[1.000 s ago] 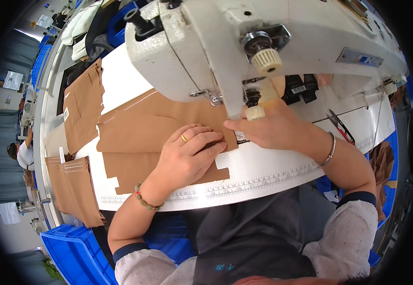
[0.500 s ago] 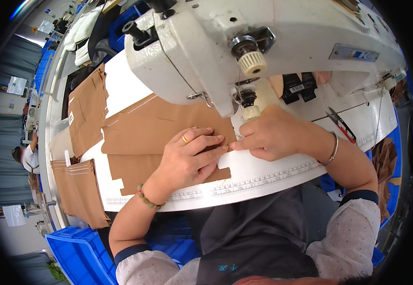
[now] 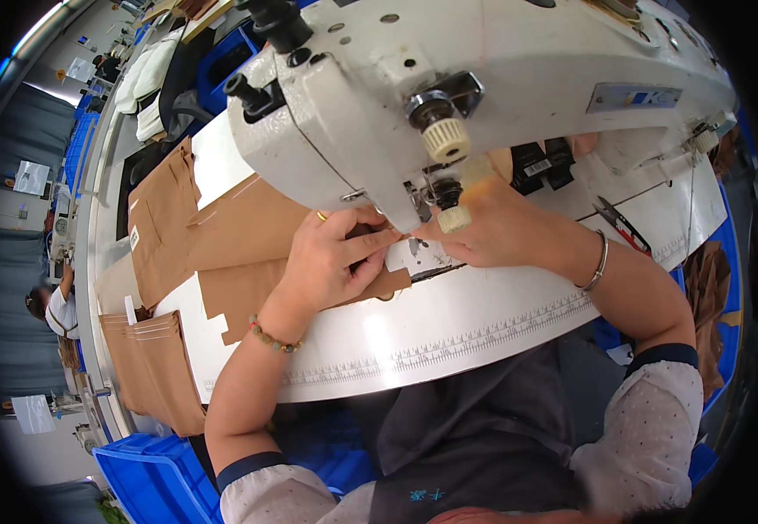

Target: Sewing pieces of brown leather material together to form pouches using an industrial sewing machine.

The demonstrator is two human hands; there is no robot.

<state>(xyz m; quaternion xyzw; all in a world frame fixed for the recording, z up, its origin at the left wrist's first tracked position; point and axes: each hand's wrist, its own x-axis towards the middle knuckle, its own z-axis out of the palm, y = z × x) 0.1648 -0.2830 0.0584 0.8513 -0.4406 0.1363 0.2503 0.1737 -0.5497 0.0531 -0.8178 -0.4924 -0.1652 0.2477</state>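
Note:
A white sewing machine (image 3: 344, 105) hangs over a white table (image 3: 449, 341). Beneath its needle area lies cut brown fabric (image 3: 257, 284). My left hand (image 3: 335, 262), with a gold ring, has its fingers bent together on that fabric just left of the presser foot, gripping it. Opposite, my right hand (image 3: 492, 231) is closed with its index fingertip at the fabric’s edge beside the needle, meeting the left fingertips. The machine head and knobs partly hide my fingertips and the needle.
Brown fabric piles (image 3: 152, 362) lie at the left. Black tags (image 3: 536, 166) and snips (image 3: 623, 227) rest on the right of the table, which has a ruler along its front. Blue crates (image 3: 152, 480) stand below. A co-worker (image 3: 60, 306) sits at the far left.
My left hand has moved up and the brown fabric under it has shifted away from me, toward the needle. The whole view has also shifted slightly, with the machine sitting lower in frame.

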